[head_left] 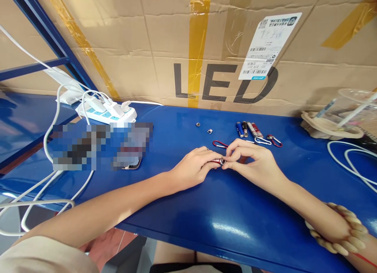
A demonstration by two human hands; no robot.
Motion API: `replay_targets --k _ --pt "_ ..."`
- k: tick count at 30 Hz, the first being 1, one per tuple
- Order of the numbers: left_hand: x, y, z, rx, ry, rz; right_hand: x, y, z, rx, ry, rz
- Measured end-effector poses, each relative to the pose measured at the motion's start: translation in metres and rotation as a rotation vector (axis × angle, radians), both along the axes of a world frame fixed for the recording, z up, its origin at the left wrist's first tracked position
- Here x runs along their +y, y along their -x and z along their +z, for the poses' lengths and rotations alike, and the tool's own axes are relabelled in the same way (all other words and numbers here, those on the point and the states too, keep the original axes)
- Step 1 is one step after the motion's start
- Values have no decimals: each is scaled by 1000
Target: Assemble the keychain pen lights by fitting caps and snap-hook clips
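My left hand (193, 167) is closed around a small red flashlight (217, 161), and its fingers cover most of the barrel. At the flashlight's silvery end, the thumb and forefinger of my right hand (250, 159) pinch together. Whether that end is a loose cap or part of the barrel is too small to tell. Just beyond my hands lies a red carabiner (220, 144). Two little metal pieces, a ring-like one (198, 124) and a cap-like one (209, 131), rest farther back on the blue table (176, 123).
Several small flashlights, including a blue one (239, 129), lie behind my right hand beside a silver carabiner (262, 141) and a red one (274, 140). A white power strip (106, 114) with cables is at left, near a phone (134, 165). A large cardboard box (165, 41) walls the back; a clear plastic container (347, 108) stands right.
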State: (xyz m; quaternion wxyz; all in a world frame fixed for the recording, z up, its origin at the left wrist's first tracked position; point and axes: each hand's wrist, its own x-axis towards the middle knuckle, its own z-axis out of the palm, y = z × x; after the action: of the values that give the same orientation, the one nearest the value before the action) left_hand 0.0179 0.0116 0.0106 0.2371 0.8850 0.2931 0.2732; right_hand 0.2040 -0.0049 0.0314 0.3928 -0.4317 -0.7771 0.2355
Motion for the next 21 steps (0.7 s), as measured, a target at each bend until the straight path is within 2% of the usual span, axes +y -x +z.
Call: replay_targets --k 5,13,21 --pt "0 -1 -1 19 -40 54 -2 5 2 61 36 -46" --pt "0 -1 2 -6 32 18 2 4 -2 187 214 -22" --pt "-3 -2 3 -62 95 42 0 2 3 180 97 -77"
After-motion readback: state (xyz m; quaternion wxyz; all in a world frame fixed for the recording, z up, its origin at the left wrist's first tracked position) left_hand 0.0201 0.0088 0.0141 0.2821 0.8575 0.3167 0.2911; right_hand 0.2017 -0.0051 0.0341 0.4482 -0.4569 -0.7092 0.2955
